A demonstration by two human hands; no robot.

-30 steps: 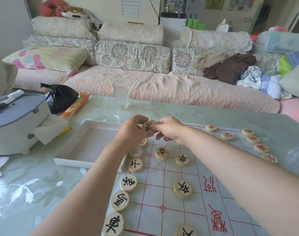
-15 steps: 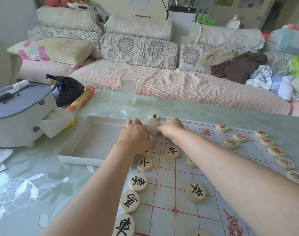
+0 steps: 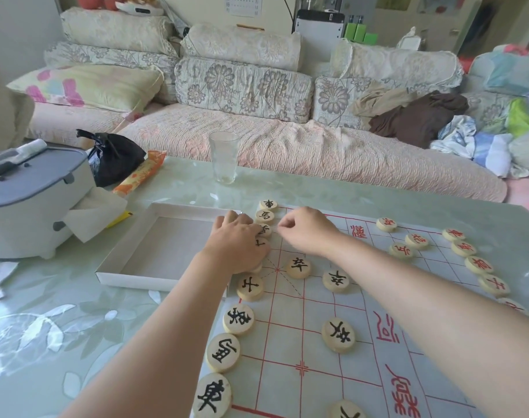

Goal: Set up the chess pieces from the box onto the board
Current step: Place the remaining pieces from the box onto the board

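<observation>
The white box (image 3: 166, 245) lies on the left, just beside the board (image 3: 302, 315), and no pieces show inside it, so the unloading looks finished. The left hand (image 3: 236, 248) rests knuckles-up on the black back row (image 3: 224, 351), which runs down the board's left edge. Its fingers curl down over the middle pieces of that row, and because the fingertips are hidden I cannot tell whether it pinches one or only presses on it. The rest of that row looks complete above and below the hand. Next come the black pawns (image 3: 298, 267), one file in from that row. Four show, and any other would be out of view. The right hand (image 3: 305, 229) hovers over the board's far edge, fingers curled and thumb against forefinger, with no piece visible in it. On the right the red pieces (image 3: 479, 264) stand along the opposite edge, but only a few sit in front of them, so that side probably needs more work.
</observation>
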